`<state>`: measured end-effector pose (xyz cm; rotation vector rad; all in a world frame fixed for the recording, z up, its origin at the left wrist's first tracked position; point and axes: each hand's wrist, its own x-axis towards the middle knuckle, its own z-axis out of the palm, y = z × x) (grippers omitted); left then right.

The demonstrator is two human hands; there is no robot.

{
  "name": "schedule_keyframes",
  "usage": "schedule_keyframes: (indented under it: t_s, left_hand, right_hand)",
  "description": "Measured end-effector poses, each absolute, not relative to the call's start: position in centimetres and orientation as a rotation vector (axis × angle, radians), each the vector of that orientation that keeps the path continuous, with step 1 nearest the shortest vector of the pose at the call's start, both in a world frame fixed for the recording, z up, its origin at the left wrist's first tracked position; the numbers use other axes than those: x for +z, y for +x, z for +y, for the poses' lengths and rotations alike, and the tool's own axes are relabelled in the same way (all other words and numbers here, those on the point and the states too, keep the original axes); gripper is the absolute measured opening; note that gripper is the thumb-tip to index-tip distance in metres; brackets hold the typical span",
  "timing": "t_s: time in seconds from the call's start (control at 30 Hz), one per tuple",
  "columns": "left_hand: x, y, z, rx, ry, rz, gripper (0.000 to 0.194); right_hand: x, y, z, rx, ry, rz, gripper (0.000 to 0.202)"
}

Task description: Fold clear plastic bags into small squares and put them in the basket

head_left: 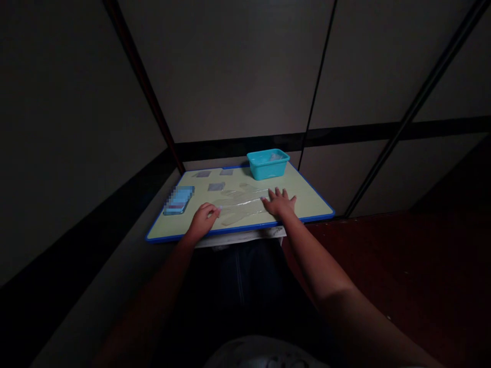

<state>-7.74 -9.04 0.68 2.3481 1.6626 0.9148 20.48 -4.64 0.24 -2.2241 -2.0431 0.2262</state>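
A thin, see-through piece of plastic film (245,203) lies spread on a pale yellow tabletop with a blue rim (314,207). It has shiny creases and several long lobes; whether it is a bag or a glove I cannot tell. My left hand (203,220) pinches its left end between thumb and fingers. On the right end, my right hand (281,204) rests with its fingers spread, pressing the film to the table. Beyond the film are small greyish, flat squares (216,187), (226,173), (202,174).
At the back right of the table stands a turquoise plastic basket (267,166) with some clear plastic in it. A phone (179,200) with a lit, blurred screen lies at the left. Panelled walls (238,71) close in behind and at the left; a dark red floor (383,266) shows at right.
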Motion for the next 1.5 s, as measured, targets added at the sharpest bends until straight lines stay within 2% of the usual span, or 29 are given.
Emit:
schedule_keyframes:
  t_s: [0.1, 0.2, 0.37, 0.57, 0.8, 1.4, 1.5]
  left_hand:
    - [0.4, -6.5, -10.9, 0.99, 2.244, 1.982, 0.031]
    - [-0.1, -4.9, -12.3, 0.809, 2.325, 2.074, 0.034]
    - [0.1, -4.9, -12.1, 0.583, 2.458, 1.771, 0.028]
    - [1.3, -6.3, -11.8, 0.522, 2.515, 1.425, 0.022]
    - [1.1, -6.2, -11.4, 0.572, 2.457, 1.308, 0.02]
    - [2.4, -7.1, -11.5, 0.373, 2.465, 1.337, 0.023]
    - [3.5, -6.1, -11.0, 0.517, 2.5, 1.363, 0.026]
  right_hand:
    - [0.3, 20.4, -4.7, 0.244, -2.228, -2.038, 0.071]
    - [0.4, 20.4, -4.6, 0.251, -2.242, -2.04, 0.071]
    - [0.2, 20.4, -4.5, 0.245, -2.222, -2.047, 0.071]
    - [0.1, 20.5, -4.6, 0.235, -2.195, -2.032, 0.072]
    - [0.3, 20.5, -4.7, 0.258, -2.205, -2.045, 0.071]
    - [0.0, 20.4, -4.8, 0.238, -2.131, -2.032, 0.072]
    - [0.1, 20.4, -4.9, 0.249, -2.068, -2.037, 0.074]
